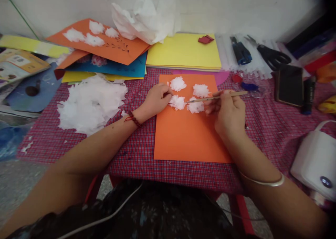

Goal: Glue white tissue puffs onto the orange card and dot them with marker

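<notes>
An orange sheet of paper (189, 137) lies on the table with several white paper tufts (201, 90) on its upper half. My left hand (158, 99) rests at the sheet's left edge, fingers curled and closed. Its thumb and forefinger meet the left side of the lower-left tuft (177, 102); whether they pinch its edge is hidden. Between the fingers of my right hand (228, 109) is a thin wooden stick (207, 99), held nearly level. The stick's pointed tip reaches the right side of that same tuft and passes over the lower-right tuft (195, 106).
A pile of white paper pieces (91, 102) lies left on the checked cloth (141, 141). Behind are a decorated orange sheet (105, 43), yellow sheets (183, 51) and crumpled white paper (147, 18). Scissors (270, 53), a phone (290, 85) and a white device (316, 158) are right.
</notes>
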Demonstrator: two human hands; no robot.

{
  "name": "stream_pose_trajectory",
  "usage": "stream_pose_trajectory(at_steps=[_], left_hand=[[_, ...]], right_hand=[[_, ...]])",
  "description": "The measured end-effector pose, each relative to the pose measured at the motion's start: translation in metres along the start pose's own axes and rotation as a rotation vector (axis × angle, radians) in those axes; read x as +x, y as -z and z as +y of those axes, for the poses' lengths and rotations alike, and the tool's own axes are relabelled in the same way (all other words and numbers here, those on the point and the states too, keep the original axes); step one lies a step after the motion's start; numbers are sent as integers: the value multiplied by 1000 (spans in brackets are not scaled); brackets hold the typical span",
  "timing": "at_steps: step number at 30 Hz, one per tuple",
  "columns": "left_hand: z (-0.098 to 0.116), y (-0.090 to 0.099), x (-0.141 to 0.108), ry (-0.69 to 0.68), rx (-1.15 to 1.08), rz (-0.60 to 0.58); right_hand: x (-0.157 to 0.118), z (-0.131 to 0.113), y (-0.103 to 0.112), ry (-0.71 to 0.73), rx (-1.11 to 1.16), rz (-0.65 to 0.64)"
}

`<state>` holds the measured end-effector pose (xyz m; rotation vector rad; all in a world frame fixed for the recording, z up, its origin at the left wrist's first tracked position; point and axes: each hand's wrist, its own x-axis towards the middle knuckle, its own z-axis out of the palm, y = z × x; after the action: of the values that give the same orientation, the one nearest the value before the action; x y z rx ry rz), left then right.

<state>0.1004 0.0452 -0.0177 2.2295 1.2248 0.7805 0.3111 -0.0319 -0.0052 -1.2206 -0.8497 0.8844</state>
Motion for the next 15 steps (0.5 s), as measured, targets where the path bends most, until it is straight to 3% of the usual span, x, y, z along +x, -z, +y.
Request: stream_pose_trajectory(at_steps=[4,7,8,11,15], left_hand=[[7,17,3,158,-299,28],[13,56,-2,239,-536,136],[14,72,-7,228,-520,171],[13,114,-36,220,-277,121],[5,136,-87,163,122,1]], right_hand=[[1,-4,2,-25,50,-1],[-2,-7,1,-90,118,-64],[-4,-8,0,-125,130,-99],[-11,-7,0,-237,114,-231],[-16,0,0,-312,63,-381]])
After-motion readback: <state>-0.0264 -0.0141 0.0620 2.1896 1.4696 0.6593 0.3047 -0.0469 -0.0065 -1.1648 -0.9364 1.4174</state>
